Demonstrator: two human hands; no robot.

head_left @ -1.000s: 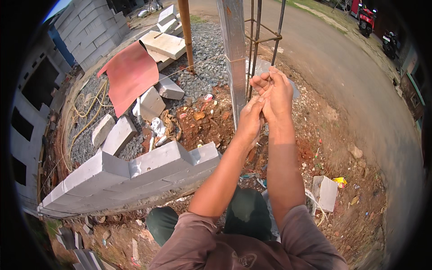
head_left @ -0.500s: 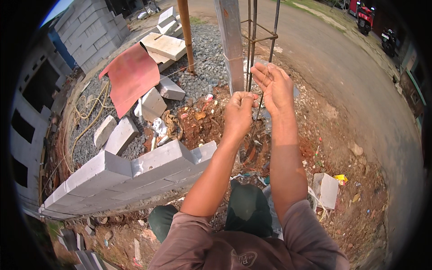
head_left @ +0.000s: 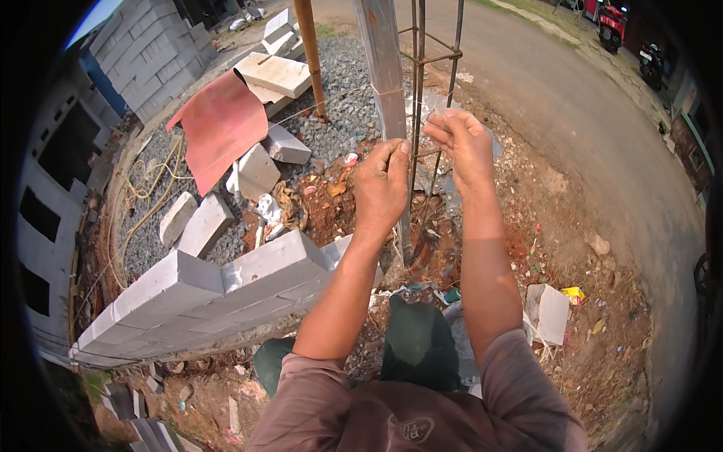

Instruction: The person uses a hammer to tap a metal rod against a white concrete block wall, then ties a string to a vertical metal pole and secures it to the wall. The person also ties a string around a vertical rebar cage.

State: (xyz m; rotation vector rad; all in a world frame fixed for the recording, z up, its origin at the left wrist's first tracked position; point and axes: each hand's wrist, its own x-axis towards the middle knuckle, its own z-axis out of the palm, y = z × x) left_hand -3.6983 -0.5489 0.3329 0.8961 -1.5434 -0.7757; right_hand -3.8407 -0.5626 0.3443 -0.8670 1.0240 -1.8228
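In front of me my left hand [head_left: 382,181] is closed in a pinch beside the lower part of a grey metal-looking post [head_left: 380,56]. My right hand [head_left: 465,151] is raised a little higher, its fingers curled toward the thumb, at the steel rebar cage [head_left: 420,68]. A thin string [head_left: 388,92] is wrapped round the post, and a faint strand of it leads toward my right fingers. The strand is too fine to follow all the way between my hands. The upright bars pass behind and between the hands.
A low wall of grey blocks [head_left: 203,297] runs at left. Behind it lie loose blocks [head_left: 203,224], a red sheet [head_left: 220,128], gravel [head_left: 343,68] and a bamboo pole [head_left: 309,56]. A road [head_left: 572,98] curves past on the right; a block [head_left: 547,313] lies near my right elbow.
My left hand has moved left and slightly up, away from the rebar. The right hand has turned, and its spread fingers have curled in. The gap between the hands is wider.
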